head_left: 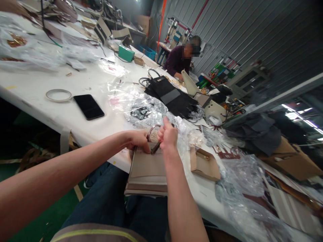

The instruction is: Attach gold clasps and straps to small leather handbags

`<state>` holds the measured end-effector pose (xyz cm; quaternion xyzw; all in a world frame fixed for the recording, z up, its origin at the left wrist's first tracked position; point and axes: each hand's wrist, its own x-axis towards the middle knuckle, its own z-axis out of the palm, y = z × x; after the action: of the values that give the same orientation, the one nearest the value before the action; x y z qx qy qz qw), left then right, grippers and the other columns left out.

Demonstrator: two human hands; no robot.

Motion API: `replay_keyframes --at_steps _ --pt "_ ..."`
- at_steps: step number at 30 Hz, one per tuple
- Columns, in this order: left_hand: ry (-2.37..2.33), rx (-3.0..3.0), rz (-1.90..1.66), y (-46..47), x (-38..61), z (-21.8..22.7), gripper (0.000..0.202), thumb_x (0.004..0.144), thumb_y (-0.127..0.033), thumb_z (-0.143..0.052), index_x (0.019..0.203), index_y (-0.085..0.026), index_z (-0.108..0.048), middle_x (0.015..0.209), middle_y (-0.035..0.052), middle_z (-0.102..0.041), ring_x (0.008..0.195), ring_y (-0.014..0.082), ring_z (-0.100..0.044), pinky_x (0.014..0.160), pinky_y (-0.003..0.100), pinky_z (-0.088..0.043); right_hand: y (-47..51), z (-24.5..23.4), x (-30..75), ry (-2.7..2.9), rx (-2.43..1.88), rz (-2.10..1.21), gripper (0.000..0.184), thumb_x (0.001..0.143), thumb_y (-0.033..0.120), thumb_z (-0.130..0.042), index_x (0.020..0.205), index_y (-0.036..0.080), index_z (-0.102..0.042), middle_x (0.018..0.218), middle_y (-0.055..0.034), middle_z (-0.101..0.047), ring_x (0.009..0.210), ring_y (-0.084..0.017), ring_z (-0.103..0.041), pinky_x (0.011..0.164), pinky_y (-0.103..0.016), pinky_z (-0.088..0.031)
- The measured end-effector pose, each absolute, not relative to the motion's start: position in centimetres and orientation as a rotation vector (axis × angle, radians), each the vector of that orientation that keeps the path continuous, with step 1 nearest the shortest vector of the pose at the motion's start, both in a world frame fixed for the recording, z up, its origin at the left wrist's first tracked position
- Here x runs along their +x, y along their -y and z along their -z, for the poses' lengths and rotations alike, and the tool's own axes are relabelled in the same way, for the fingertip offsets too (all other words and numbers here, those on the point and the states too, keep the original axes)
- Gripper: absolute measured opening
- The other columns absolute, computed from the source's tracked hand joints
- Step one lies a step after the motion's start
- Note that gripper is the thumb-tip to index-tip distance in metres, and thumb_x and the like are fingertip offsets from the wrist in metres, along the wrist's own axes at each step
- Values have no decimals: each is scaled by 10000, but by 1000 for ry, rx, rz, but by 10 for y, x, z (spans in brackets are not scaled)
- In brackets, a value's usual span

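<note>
Bag handle [152, 129] in left hand [137, 139], right hand [168, 136] grip

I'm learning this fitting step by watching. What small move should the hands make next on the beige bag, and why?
Probably a small turn of the dark tool in the right hand, while the left hand steadies the beige bag. The tool's tip seems to meet the bag's top by the metal ring, and the bag hangs partly off the table edge, so it could slip.
</note>
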<state>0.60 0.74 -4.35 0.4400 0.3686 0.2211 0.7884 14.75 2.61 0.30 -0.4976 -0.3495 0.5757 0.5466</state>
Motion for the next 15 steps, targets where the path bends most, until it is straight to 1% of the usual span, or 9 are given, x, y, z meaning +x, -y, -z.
replay_keyframes --at_steps 2,5,7,9,11,15 --pt "-838 934 -486 -8 7 46 509 432 -59 -839 924 -163 -758 915 93 -840 792 313 -799 652 358 -676 -38 -6 145 830 -1256 -1483 735 965 627 -836 614 276 -294 467 136 -244 370 -39 -186 327 -216 -108" --pt "-905 906 -496 -10 9 47 519 424 -49 -828 923 -177 -761 903 91 -839 797 331 -799 633 367 -670 -28 -10 153 881 -1116 -1516 770 958 657 -832 605 274 -264 482 135 -228 386 -33 -162 341 -213 -97" --pt "-924 898 -446 -11 9 47 474 431 -52 -830 884 -173 -765 852 95 -827 750 323 -782 613 372 -663 -8 -10 164 893 -941 -1406 802 949 665 -829 589 263 -235 488 128 -217 392 -35 -150 348 -218 -118" --pt "-942 891 -376 -13 9 46 432 446 -54 -836 857 -167 -769 812 101 -814 711 313 -763 599 379 -660 14 -9 173 892 -794 -1247 801 972 651 -806 580 245 -239 493 117 -224 394 -42 -167 362 -220 -160" --pt "-967 886 -340 -14 8 46 410 458 -55 -840 846 -166 -769 783 103 -802 698 310 -754 599 388 -661 30 -6 176 908 -710 -1121 772 1005 630 -781 577 232 -277 503 106 -245 395 -48 -199 379 -223 -191" --pt "-965 917 -390 -12 7 46 389 473 -57 -824 838 -173 -756 744 73 -781 693 289 -743 633 382 -665 45 5 164 1001 -680 -1013 735 1037 590 -772 572 225 -336 512 96 -267 405 -57 -220 396 -227 -198"
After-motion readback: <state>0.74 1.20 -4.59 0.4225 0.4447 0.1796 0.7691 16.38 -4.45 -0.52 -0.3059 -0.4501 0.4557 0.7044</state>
